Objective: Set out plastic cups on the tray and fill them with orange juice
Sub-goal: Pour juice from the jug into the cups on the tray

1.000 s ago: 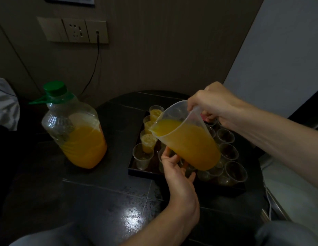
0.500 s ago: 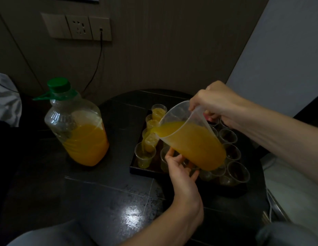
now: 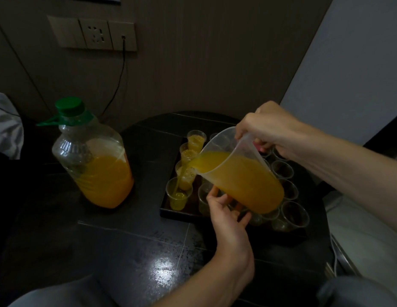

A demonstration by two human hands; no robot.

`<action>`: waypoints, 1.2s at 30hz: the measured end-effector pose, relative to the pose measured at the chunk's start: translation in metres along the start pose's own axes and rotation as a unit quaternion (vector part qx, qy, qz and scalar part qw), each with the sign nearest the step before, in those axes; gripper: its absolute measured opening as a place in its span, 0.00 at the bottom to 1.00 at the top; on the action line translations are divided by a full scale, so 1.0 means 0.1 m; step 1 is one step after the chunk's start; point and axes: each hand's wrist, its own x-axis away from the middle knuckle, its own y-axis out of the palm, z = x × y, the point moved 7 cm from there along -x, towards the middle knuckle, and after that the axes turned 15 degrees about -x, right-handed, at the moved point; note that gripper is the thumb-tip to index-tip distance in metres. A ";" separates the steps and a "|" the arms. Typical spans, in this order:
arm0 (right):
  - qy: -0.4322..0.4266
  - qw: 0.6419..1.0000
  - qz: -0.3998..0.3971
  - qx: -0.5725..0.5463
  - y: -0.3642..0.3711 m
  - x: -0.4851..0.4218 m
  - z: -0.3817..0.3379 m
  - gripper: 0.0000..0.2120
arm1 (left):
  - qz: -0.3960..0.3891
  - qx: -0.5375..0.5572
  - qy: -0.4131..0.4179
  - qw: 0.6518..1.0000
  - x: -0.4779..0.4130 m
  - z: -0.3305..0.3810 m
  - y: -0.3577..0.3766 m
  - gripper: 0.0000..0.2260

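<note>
Grips the handle of the clear plastic jug with the right hand, right of centre, fingers curled round it. Props the jug's lower wall from beneath with the left hand, at centre frame, thumb and fingers stretched up against the plastic. Holds the jug tilted between the two hands, spout down toward the left, above the black tray. Pours a thin stream of orange juice from the spout into the nearest cup of the tray's left column, partly filled. Behind that one, toward the wall, three more cups with juice. On the tray's right side, empty clear cups, some hidden under the jug. Left of centre on the dark table, well apart from the tray, a large bottle with a green cap, about half full of juice. At upper left, a wall socket panel with a cable hanging down.
</note>
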 end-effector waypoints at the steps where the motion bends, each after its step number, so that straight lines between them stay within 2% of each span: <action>1: -0.001 1.000 0.002 0.001 0.00 0.00 0.00 0.06 | 0.001 0.003 -0.002 1.000 0.00 0.00 0.00 0.16; 36: 0.016 1.000 0.015 0.021 -0.05 0.00 0.00 0.10 | -0.019 0.008 -0.018 1.000 0.01 -0.03 0.06 0.15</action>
